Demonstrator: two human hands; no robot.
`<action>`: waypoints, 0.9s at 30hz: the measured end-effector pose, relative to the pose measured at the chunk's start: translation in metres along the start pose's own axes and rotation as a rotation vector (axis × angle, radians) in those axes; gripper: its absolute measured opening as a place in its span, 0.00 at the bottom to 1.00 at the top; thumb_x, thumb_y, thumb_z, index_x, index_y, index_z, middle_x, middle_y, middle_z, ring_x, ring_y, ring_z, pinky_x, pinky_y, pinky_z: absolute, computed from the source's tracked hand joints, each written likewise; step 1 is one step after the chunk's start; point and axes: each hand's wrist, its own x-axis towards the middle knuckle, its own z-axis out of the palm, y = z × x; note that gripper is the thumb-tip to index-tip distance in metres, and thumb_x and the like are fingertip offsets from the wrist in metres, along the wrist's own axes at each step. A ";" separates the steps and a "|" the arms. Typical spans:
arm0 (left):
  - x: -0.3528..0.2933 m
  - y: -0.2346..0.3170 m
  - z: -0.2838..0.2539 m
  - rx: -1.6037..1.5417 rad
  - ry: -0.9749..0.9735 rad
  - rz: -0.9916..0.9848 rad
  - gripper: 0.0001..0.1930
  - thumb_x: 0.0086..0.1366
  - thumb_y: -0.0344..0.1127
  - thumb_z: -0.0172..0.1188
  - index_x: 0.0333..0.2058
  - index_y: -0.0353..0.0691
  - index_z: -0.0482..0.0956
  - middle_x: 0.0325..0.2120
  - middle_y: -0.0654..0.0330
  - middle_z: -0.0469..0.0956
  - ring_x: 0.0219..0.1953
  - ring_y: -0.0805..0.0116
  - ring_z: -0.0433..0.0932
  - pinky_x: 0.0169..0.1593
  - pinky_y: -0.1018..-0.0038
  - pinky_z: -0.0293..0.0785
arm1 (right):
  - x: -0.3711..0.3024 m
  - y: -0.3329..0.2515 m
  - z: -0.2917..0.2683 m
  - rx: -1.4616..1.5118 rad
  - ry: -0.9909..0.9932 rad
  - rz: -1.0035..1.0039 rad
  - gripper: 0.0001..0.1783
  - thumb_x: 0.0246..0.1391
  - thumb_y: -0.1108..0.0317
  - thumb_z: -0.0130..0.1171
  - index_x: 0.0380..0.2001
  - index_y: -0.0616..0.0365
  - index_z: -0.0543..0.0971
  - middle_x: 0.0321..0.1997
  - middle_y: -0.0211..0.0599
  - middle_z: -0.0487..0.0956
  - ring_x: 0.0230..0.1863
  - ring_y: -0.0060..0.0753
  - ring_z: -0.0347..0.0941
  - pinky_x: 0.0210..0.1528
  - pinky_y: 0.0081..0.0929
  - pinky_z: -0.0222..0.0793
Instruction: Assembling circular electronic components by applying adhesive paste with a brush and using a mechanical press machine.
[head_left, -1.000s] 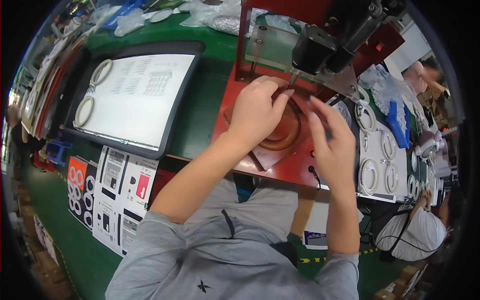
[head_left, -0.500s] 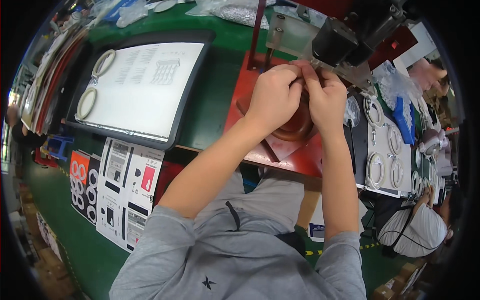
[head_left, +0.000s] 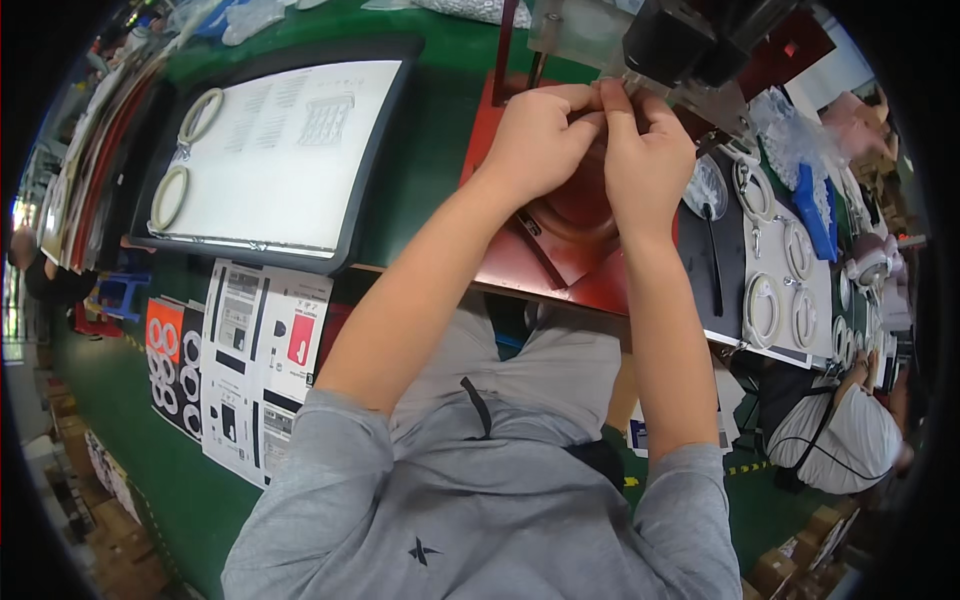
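Observation:
Both my hands meet at the head of a red bench machine (head_left: pixel 490 135), under its black upper block (head_left: pixel 668 45). My left hand (head_left: pixel 545 140) has its fingers bent and pinched inward. Against its fingertips press those of my right hand (head_left: pixel 645 150), thumb and fingers closed together. Whatever they pinch is too small and too covered to make out. Below the hands lies a round reddish-brown base (head_left: pixel 575 212) on the machine's red plate (head_left: pixel 520 262).
A black-framed white board (head_left: pixel 270 170) with two cream rings (head_left: pixel 170 197) stands left. To the right are several white coiled rings (head_left: pixel 762 305) with metal clasps, a small round dish (head_left: pixel 706 188) and a blue tray (head_left: pixel 815 215). A person in a light shirt (head_left: pixel 838 435) sits farther right.
The view has shifted slightly, so the machine and my hands sit higher in it. My fingers stay pinched together at the same spot under the machine head.

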 end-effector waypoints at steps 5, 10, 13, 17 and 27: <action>-0.002 0.010 0.001 -0.340 -0.070 -0.251 0.12 0.74 0.29 0.58 0.49 0.28 0.84 0.38 0.56 0.88 0.38 0.72 0.87 0.46 0.76 0.84 | 0.016 0.008 -0.017 0.208 -0.254 0.162 0.19 0.65 0.58 0.68 0.42 0.68 0.87 0.32 0.36 0.87 0.33 0.21 0.79 0.39 0.24 0.76; -0.001 0.010 -0.003 -0.341 -0.059 -0.242 0.11 0.73 0.28 0.59 0.48 0.28 0.84 0.35 0.57 0.88 0.36 0.74 0.88 0.44 0.77 0.83 | 0.023 0.007 -0.023 0.400 -0.434 0.146 0.14 0.69 0.64 0.62 0.46 0.65 0.87 0.33 0.30 0.85 0.32 0.14 0.78 0.35 0.17 0.76; -0.001 0.007 -0.001 -0.269 -0.056 -0.206 0.10 0.73 0.28 0.59 0.47 0.28 0.84 0.35 0.56 0.88 0.36 0.73 0.88 0.43 0.77 0.83 | 0.018 0.012 -0.019 0.352 -0.362 0.091 0.14 0.69 0.63 0.63 0.45 0.65 0.88 0.31 0.29 0.85 0.30 0.13 0.77 0.33 0.17 0.75; -0.001 0.006 0.000 -0.264 -0.055 -0.167 0.10 0.73 0.28 0.59 0.46 0.28 0.84 0.35 0.55 0.88 0.36 0.70 0.89 0.43 0.76 0.83 | 0.013 0.012 -0.013 0.298 -0.245 0.029 0.14 0.67 0.62 0.65 0.42 0.65 0.88 0.28 0.29 0.85 0.28 0.13 0.77 0.31 0.16 0.73; -0.014 0.004 -0.002 -0.228 -0.075 -0.238 0.12 0.73 0.28 0.59 0.49 0.27 0.84 0.39 0.53 0.89 0.40 0.71 0.89 0.46 0.76 0.84 | 0.010 0.021 -0.039 0.236 -0.393 0.144 0.16 0.70 0.65 0.61 0.52 0.66 0.85 0.45 0.36 0.87 0.45 0.23 0.81 0.52 0.23 0.76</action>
